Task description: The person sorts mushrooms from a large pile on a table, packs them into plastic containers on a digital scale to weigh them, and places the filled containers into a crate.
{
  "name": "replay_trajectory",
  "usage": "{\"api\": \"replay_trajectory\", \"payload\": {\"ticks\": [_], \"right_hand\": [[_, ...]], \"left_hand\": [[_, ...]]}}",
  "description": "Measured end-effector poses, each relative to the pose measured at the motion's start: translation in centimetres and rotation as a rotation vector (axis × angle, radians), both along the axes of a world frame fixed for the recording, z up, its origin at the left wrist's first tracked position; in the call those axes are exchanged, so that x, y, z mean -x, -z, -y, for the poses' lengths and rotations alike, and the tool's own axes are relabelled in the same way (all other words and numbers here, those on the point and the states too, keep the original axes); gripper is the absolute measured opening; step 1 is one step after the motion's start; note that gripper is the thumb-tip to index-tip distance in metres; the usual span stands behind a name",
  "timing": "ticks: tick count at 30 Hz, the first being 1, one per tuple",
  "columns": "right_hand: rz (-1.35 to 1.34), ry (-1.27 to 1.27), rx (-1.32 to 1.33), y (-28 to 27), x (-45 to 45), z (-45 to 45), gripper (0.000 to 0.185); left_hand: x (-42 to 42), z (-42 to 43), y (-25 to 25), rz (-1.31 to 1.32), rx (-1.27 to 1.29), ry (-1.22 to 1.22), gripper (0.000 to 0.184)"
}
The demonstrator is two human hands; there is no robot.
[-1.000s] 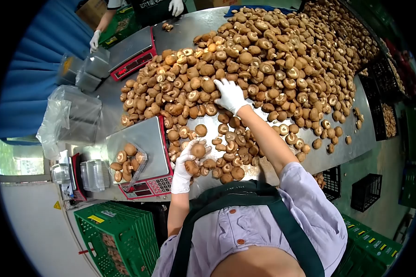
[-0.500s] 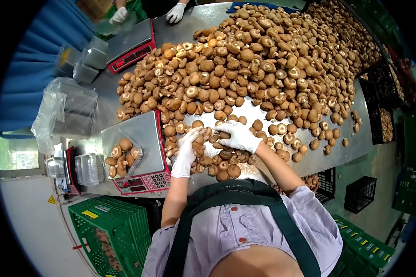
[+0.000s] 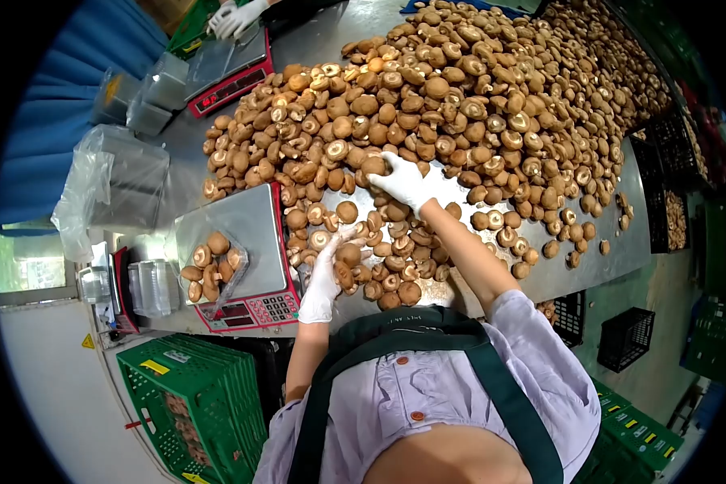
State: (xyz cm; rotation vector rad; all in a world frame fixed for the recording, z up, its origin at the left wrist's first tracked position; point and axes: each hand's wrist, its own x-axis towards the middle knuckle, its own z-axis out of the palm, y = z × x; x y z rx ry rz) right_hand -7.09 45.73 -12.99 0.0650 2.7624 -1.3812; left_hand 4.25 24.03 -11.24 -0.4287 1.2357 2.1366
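Note:
My left hand, in a white glove, is curled round brown-capped shiitake mushrooms near the front of the metal table. My right hand, gloved too, reaches to the lower edge of the big mushroom heap. Its thumb and fingers close about one round shiitake mushroom. More loose mushrooms lie between and below both hands. Left of my left hand, a clear plastic tray with several mushrooms sits on a red-edged scale.
A second scale stands farther back, by another person's gloved hands. Bagged clear trays and stacked trays are at the left. Green crates stand below the table, black crates at the right.
My right hand has moved up and away from my left, to the heap's edge. My left hand has lowered slightly. The other person's hands have come together near the far scale.

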Motion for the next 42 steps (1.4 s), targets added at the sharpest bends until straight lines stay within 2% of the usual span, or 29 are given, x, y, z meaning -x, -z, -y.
{"api": "replay_trajectory", "payload": {"ticks": [1,3,5,6,7,9,11,12,13,15,17,18,19,21,23,25,26,27,30,32,33,35,36,38,39,41,42], "right_hand": [[0.119,-0.011,0.184,-2.5,-1.4,-0.4,0.056],[0.212,-0.084,0.277,-4.1,-3.8,-0.7,0.058],[0.104,-0.255,0.142,-4.8,-7.1,-1.0,0.058],[0.109,-0.412,-0.002,-4.6,-8.3,-1.0,0.057],[0.122,-0.525,0.035,-5.9,-9.4,-0.9,0.054],[0.119,-0.483,0.105,-5.6,-10.1,-1.4,0.046],[0.114,-0.269,0.16,-5.6,-9.4,-2.2,0.039],[0.156,-0.251,0.095,-4.2,-8.0,-2.7,0.034],[0.142,-0.159,-0.062,-3.7,-7.6,-3.0,0.038],[-0.079,-0.247,-0.342,-2.4,-6.7,-3.2,0.045],[0.103,-0.371,-0.521,-2.3,-6.4,-2.3,0.05],[-0.073,-0.359,-0.446,-1.6,-6.5,-1.9,0.053],[-0.074,-0.359,-0.448,-1.2,-6.7,-2.2,0.053],[0.097,-0.262,-0.182,-1.2,-7.4,-2.3,0.055],[0.235,-0.203,0.38,-0.5,-8.4,-2.7,0.053],[0.343,-0.154,0.832,0.4,-9.4,-3.1,0.049],[0.434,-0.079,1.108,0.7,-10.0,-3.1,0.047],[0.46,-0.122,1.252,0.9,-10.3,-3.3,0.046],[0.457,-0.052,1.247,0.6,-11.3,-3.0,0.044],[0.342,-0.08,1.035,-1.7,-11.8,-2.4,0.046],[0.343,-0.081,1.036,-2.6,-12.0,-2.4,0.046],[-0.018,-0.414,0.327,-3.8,-12.3,-2.5,0.046],[-0.059,-0.423,0.24,-3.3,-12.3,-2.1,0.043],[-0.015,-0.366,0.345,-2.9,-11.5,-1.9,0.041],[0.032,-0.301,0.446,-2.9,-11.0,-1.8,0.039],[0.056,-0.121,0.329,-0.9,-8.3,-1.5,0.035],[-0.004,-0.086,0.191,0.2,-7.0,-1.4,0.034]], "left_hand": [[-0.5,-0.5,-0.2,-0.04,-0.076,0.024,0.05],[-0.9,-1.1,0.4,-0.092,-0.088,0.122,0.066],[-1.0,-2.0,-0.3,0.043,-0.182,0.136,0.062],[-1.3,-2.2,3.6,0.104,-0.203,-0.012,0.059],[-1.2,-2.8,2.7,0.168,-0.229,-0.022,0.054],[-1.6,-3.4,1.8,0.177,-0.275,0.009,0.049],[-2.1,-3.3,2.4,0.305,-0.233,0.01,0.049],[-2.2,-2.9,3.5,0.258,-0.381,0.035,0.051],[-2.4,-2.8,2.8,0.257,-0.378,0.035,0.051],[-2.8,-2.7,1.3,0.182,-0.462,0.072,0.055],[-3.2,-1.8,3.2,0.206,-0.476,0.025,0.056],[-3.2,-1.5,3.3,0.211,-0.409,-0.02,0.056],[-3.2,-1.5,3.3,0.215,-0.343,-0.066,0.057],[-3.1,-1.6,2.9,0.167,-0.349,-0.109,0.058],[-2.7,-1.7,2.0,0.123,-0.269,-0.115,0.058],[-2.6,-1.9,1.7,0.138,-0.263,-0.102,0.061],[-2.6,-2.0,2.1,0.15,-0.384,-0.076,0.065],[-2.6,-2.2,2.2,0.162,-0.505,-0.047,0.069],[-2.4,-3.4,1.4,0.127,-0.621,-0.013,0.075],[-2.3,-4.1,0.7,0.123,-0.641,-0.04,0.075],[-2.2,-3.9,0.3,0.123,-0.641,-0.041,0.075],[-2.3,-3.5,-0.3,0.134,-0.602,0.005,0.073],[-2.3,-3.5,-0.1,0.188,-0.543,-0.047,0.072],[-2.3,-3.3,0.7,0.202,-0.465,-0.087,0.07],[-2.2,-3.1,1.2,0.169,-0.524,-0.087,0.069],[-2.2,-2.7,2.3,0.106,-0.646,-0.085,0.069],[-2.1,-2.3,3.1,0.142,-0.841,-0.044,0.067]]}}
